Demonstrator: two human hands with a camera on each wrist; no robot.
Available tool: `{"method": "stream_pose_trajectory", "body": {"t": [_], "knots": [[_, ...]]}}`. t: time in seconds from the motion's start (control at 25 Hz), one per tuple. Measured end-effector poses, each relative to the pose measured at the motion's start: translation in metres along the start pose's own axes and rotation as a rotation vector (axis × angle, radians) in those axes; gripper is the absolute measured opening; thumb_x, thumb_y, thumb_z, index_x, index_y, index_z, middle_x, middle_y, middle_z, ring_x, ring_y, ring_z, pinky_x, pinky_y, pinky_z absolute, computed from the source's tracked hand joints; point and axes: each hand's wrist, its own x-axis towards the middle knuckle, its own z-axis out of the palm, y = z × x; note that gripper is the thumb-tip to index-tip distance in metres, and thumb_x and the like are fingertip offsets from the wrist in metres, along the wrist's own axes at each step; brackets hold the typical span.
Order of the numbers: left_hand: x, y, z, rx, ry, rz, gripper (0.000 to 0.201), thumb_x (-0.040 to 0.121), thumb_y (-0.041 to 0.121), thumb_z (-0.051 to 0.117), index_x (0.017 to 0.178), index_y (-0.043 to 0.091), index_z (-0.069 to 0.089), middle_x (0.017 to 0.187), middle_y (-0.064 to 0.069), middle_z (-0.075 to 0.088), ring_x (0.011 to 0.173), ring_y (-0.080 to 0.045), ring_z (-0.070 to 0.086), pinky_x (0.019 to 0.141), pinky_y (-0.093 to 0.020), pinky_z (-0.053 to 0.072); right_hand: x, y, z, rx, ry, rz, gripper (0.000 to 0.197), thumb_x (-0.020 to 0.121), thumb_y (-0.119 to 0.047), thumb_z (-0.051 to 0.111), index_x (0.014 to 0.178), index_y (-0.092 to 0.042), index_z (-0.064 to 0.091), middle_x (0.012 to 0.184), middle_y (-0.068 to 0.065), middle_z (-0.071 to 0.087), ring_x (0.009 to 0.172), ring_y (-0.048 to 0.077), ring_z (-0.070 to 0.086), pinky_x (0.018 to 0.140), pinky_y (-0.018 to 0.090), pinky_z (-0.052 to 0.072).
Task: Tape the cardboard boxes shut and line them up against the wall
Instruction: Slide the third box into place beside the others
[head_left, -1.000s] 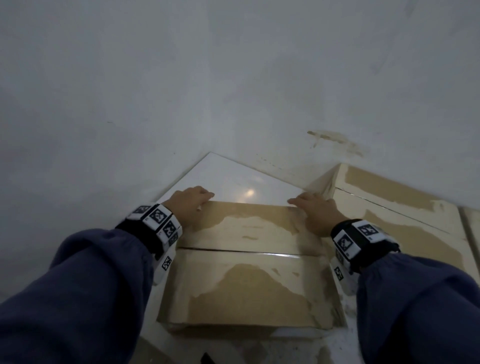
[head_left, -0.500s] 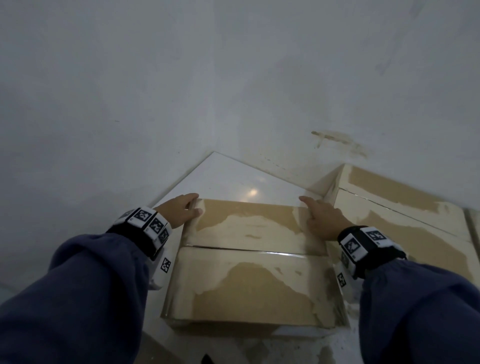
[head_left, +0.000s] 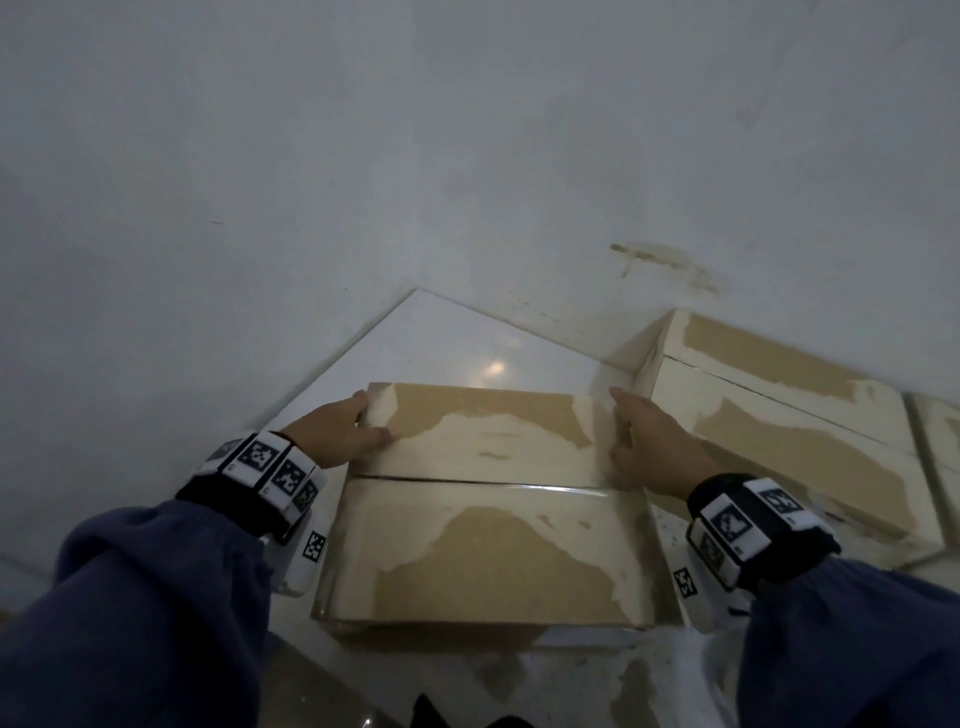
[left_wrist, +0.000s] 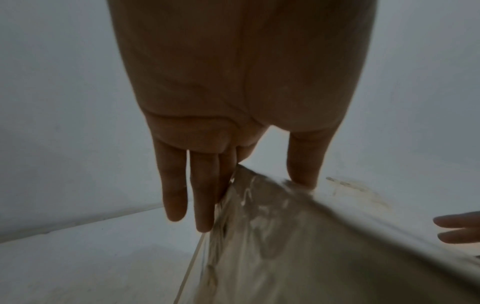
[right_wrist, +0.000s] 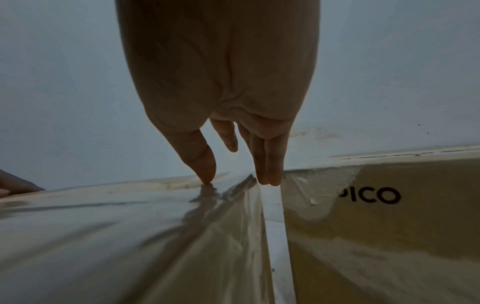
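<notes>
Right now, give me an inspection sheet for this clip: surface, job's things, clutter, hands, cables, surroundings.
Surface: glossy white floor, bare between the near box and the wall; chalky smears near the camera.
Job's things: near box flaps shut, shiny tape across the top; second box at its right along the wall, a narrow gap between them; edge of a third box beyond it. No tape roll seen.
Clutter: nothing seen.
Hands: left hand and right hand flat on the near box's sides, thumbs on top.
Cables: nothing seen.
Surroundings: white wall corner, with a brownish stain.
</notes>
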Motion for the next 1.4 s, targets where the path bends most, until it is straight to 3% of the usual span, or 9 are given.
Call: {"method": "stream_pose_trajectory", "body": {"t": [0.12,0.28,0.52,0.64,0.72,0.92,1.12,1.28,1.4], "knots": [[-0.005,0.0,0.004,-0.075,-0.053,-0.044,0.071,0.075,0.053,0.066,0.128,0.016,0.036,0.12,-0.008,0.055,0.103,-0.026,0.057,0.081,-0.039,0.054,-0.018,0.004,0.005,0.049,-0.067,0.029,0.071,0.09,-0.025,0.056,0.148,-0.013,0.018,0.144,0.015,0.039,0.12,0.024,0.045,0.097,0.032,0.036],[-0.005,0.011,0.002,-0.173,-0.071,-0.019,0.071,0.076,0.033,0.074,0.134,0.016,0.035,0.119,-0.003,0.053,0.103,-0.019,0.054,0.064,-0.022,0.048,-0.02,0.006,0.005,-0.005,-0.177,0.027,0.081,0.089,-0.041,0.056,0.15,-0.015,0.009,0.159,0.008,0.01,0.144,0.024,0.017,0.116,0.038,0.021],[0.009,0.022,-0.016,-0.019,0.058,0.019,0.088,0.069,0.043,0.078,0.139,0.011,0.035,0.136,-0.007,0.048,0.12,-0.024,0.05,0.094,-0.032,0.042,0.002,0.002,0.001,0.041,-0.083,0.03,0.085,0.084,-0.041,0.063,0.149,-0.014,0.014,0.155,0.009,0.024,0.138,0.026,0.031,0.111,0.037,0.03],[0.006,0.022,-0.018,0.005,0.134,-0.009,0.095,0.062,0.05,0.08,0.137,0.007,0.04,0.134,-0.013,0.049,0.116,-0.026,0.054,0.095,-0.037,0.047,0.0,0.004,0.003,0.051,0.012,0.076,0.08,0.081,-0.045,0.066,0.144,-0.017,0.026,0.145,0.011,0.034,0.127,0.03,0.043,0.102,0.039,0.039],[-0.006,0.019,-0.01,-0.023,0.137,0.017,0.086,0.07,0.045,0.075,0.138,0.008,0.036,0.134,-0.013,0.05,0.114,-0.026,0.056,0.093,-0.036,0.046,-0.01,0.006,0.009,0.056,0.059,0.085,0.072,0.084,-0.043,0.064,0.142,-0.017,0.03,0.14,0.012,0.036,0.123,0.03,0.045,0.1,0.039,0.04],[-0.038,0.01,0.006,-0.3,0.003,0.074,0.081,0.083,0.023,0.068,0.146,0.016,0.018,0.148,-0.006,0.036,0.124,-0.024,0.048,0.098,-0.033,0.041,-0.033,0.02,0.02,0.267,-0.012,0.006,0.071,0.089,-0.031,0.061,0.146,-0.014,0.023,0.152,0.007,0.03,0.136,0.024,0.033,0.109,0.034,0.03],[-0.033,0.013,0.004,-0.002,-0.053,0.056,0.092,0.085,0.036,0.063,0.151,0.019,0.001,0.153,-0.007,0.029,0.136,-0.022,0.037,0.107,-0.029,0.032,-0.032,0.017,0.022,0.188,-0.049,-0.016,0.066,0.094,-0.03,0.052,0.148,-0.012,0.018,0.156,0.006,0.022,0.141,0.022,0.025,0.111,0.029,0.023],[-0.017,0.015,-0.007,0.055,0.055,0.027,0.09,0.077,0.038,0.072,0.147,0.017,0.02,0.147,-0.011,0.037,0.128,-0.028,0.045,0.104,-0.036,0.039,-0.017,0.012,0.021,0.154,0.004,0.035,0.06,0.093,-0.033,0.054,0.143,-0.011,0.03,0.149,0.012,0.034,0.135,0.027,0.034,0.108,0.035,0.03],[-0.019,0.021,-0.004,0.055,0.19,-0.035,0.07,0.074,0.036,0.075,0.13,0.012,0.041,0.132,-0.015,0.046,0.114,-0.029,0.052,0.096,-0.039,0.045,-0.015,0.008,0.023,0.118,0.096,0.078,0.052,0.091,-0.035,0.055,0.135,-0.013,0.041,0.138,0.014,0.04,0.126,0.031,0.04,0.101,0.035,0.034]]}}
